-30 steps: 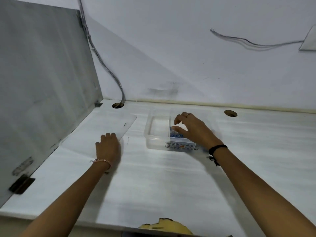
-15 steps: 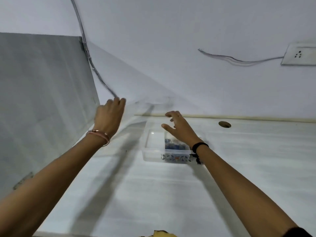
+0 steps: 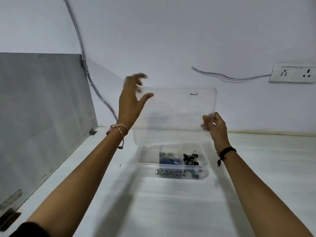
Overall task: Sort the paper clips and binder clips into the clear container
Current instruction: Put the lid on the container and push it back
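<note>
A clear container (image 3: pixel 172 173) sits on the white desk, split into compartments. Blue paper clips (image 3: pixel 169 160) fill its middle compartment and black binder clips (image 3: pixel 191 159) lie in the right one; the left compartment looks bare. Above it hangs the clear lid (image 3: pixel 174 113), tilted towards me. My left hand (image 3: pixel 131 101) pinches the lid's upper left corner between thumb and fingers. My right hand (image 3: pixel 214 124) grips the lid's lower right corner.
A grey divider panel (image 3: pixel 42 117) walls off the desk's left side. Cables (image 3: pixel 95 89) run down the wall into the corner. A white socket plate (image 3: pixel 294 73) with a wire is mounted at the right of the wall. The white desk (image 3: pixel 256 177) spreads around the container.
My left hand lifted the lid from the desk at the left and carried it over the container. My right hand left the container and took the lid's right corner.
</note>
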